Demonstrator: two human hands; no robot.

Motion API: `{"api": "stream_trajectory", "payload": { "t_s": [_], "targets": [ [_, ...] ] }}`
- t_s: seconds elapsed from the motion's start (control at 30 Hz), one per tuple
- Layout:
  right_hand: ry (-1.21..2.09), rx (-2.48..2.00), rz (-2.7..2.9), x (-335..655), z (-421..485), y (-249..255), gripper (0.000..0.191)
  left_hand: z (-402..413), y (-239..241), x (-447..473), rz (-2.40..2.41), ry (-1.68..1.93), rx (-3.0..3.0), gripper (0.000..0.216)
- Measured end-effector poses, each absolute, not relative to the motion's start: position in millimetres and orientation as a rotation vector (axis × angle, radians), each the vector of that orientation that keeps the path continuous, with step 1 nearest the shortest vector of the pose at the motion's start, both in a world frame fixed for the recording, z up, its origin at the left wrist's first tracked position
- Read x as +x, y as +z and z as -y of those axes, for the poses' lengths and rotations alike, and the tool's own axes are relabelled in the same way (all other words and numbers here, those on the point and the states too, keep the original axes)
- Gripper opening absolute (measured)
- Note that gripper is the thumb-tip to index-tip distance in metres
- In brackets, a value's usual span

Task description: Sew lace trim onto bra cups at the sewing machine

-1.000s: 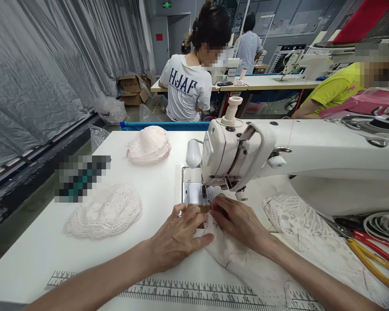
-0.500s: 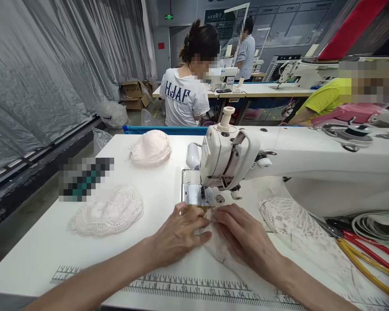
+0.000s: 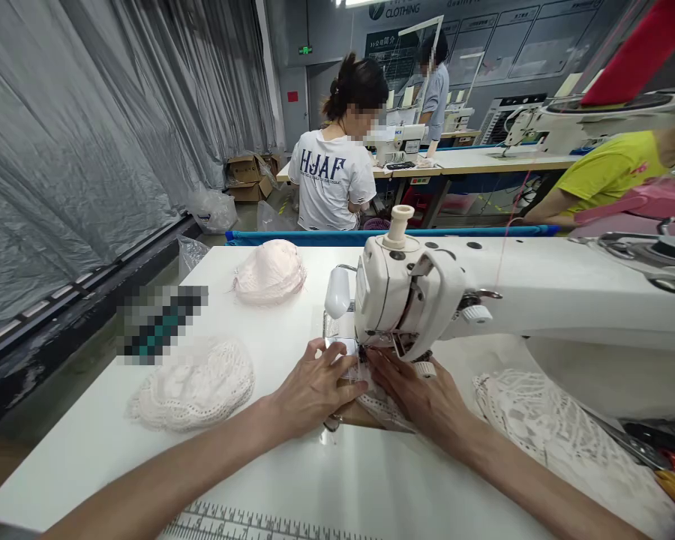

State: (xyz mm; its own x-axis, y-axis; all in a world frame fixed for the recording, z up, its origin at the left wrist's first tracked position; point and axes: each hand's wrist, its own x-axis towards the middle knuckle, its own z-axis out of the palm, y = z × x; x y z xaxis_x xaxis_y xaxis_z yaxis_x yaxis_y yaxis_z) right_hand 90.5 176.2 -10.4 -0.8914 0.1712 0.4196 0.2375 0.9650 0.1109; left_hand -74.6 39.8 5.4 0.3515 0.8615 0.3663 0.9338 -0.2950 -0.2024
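The white sewing machine stands before me, its needle area partly hidden by my fingers. A piece of white lace fabric lies at the needle, largely covered by my right hand. That hand is closed over the cloth, fingers together and tips beside the presser foot. On the left of the needle, my left hand has its fingers apart, index finger and thumb reaching to the fabric's edge. Stacked scalloped lace pieces lie to the left, with pale pink cup-shaped pieces behind them.
More white lace lies under the machine arm, beside scissors at the right. A printed ruler scale runs along the table's front edge. Beyond the blue bar, a person in a white shirt sits; other people work farther back.
My right hand has moved forward with the lace fabric, up to the needle. My left hand stays beside it with fingers spread. The camera view has shifted slightly.
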Motion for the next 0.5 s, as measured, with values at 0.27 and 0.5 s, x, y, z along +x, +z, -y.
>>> {"api": "stream_trajectory", "payload": {
  "t_s": [0.27,0.5],
  "targets": [
    [0.117,-0.379,2.665,91,-185,-13,0.026,-51,3,-83,1.639,-0.265,-2.271,0.038],
    [0.121,-0.351,2.671,88,-188,-6,0.03,-51,5,-81,1.622,-0.267,-2.236,0.037]
  ]
}}
